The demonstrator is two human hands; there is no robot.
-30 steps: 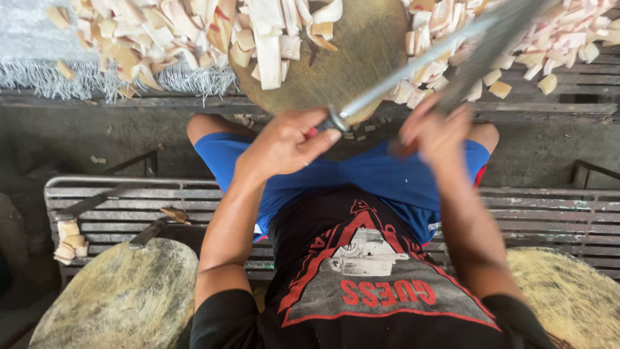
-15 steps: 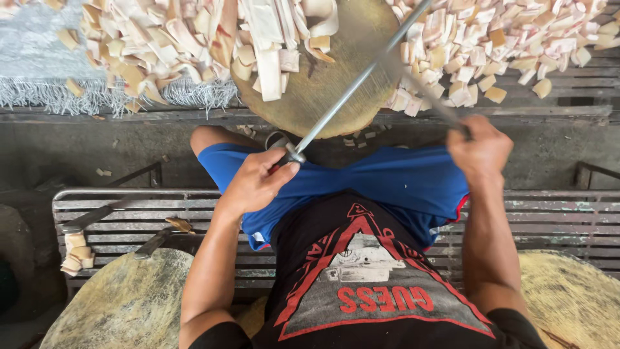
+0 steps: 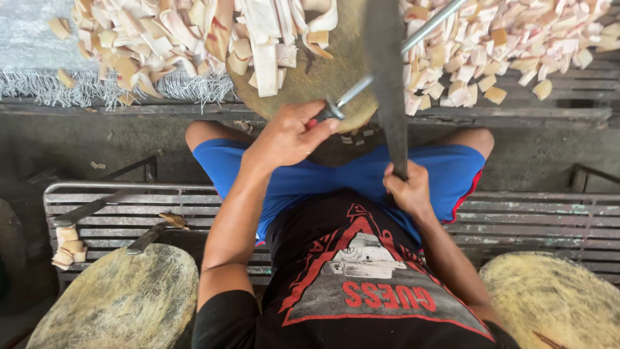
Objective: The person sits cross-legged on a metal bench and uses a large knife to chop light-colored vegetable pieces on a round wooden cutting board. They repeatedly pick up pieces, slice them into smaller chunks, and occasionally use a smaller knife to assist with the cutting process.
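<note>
Honing the blade | left hand (image 3: 290, 136) grips sharpening rod (image 3: 394, 58) | right hand (image 3: 405, 190) clenches big knife (image 3: 385, 77), crossed over round chopping block (image 3: 323, 71) near bench edge | next: steady, angled stroke

Round wooden chopping block (image 3: 303, 77), worn, at the top centre. Heaps of pale cut strips and chunks (image 3: 161, 39), some pink-edged, on either side of it and partly over it. Grey fringed mat (image 3: 39, 71) under the left heap. Slatted metal bench (image 3: 549, 213), paint flaking. Two further round blocks: lower left (image 3: 116, 297), lower right (image 3: 555, 304). Small stack of pale pieces (image 3: 68, 245) at the bench's left end.
</note>
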